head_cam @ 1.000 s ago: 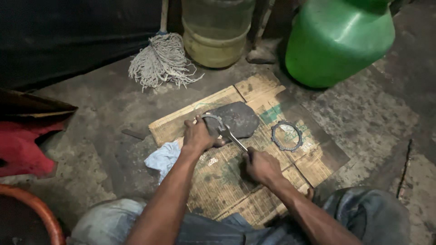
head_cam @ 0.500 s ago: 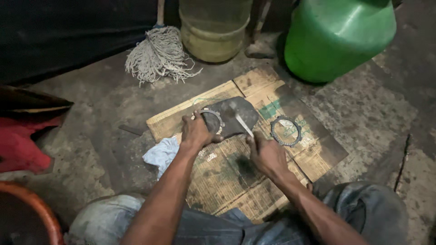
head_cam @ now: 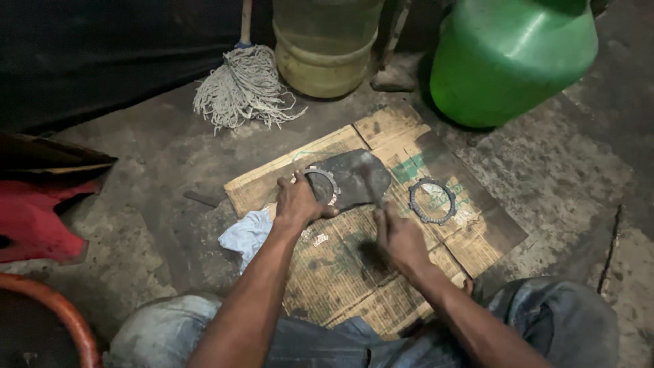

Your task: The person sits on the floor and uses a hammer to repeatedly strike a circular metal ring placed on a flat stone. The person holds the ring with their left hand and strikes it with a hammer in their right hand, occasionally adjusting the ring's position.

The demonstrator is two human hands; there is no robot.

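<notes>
Step in hand, as judged: ring held steady on a dark pad, flat on the cardboard.

Left hand (head_cam: 298,202): fingers curled over and gripping a toothed metal ring (head_cam: 321,185), ring lying on the near-left edge of a dark sheet (head_cam: 357,176).
Right hand (head_cam: 398,235): resting low on the flattened cardboard (head_cam: 402,146), fingers drawn together; whether anything thin is pinched, cannot tell, blurred.
Second toothed ring (head_cam: 432,200): flat on the cardboard, right of the dark sheet, apart from both hands.
Blue-white rag (head_cam: 246,234): crumpled, soft, at the cardboard's left edge, just beside the left forearm.

Next move, as judged: calls for a firm hold on the ring's rim so it does not slide on the smooth sheet.

Materials: corrugated cardboard, stained and creased; rings thin, dull grey, notched outside; sheet matte, rubbery-looking, rounded outline; floor rough concrete. Behind: stringy mop head (head_cam: 244,87), translucent yellowish water jug (head_cam: 325,48), glossy green container (head_cam: 511,58).
</notes>
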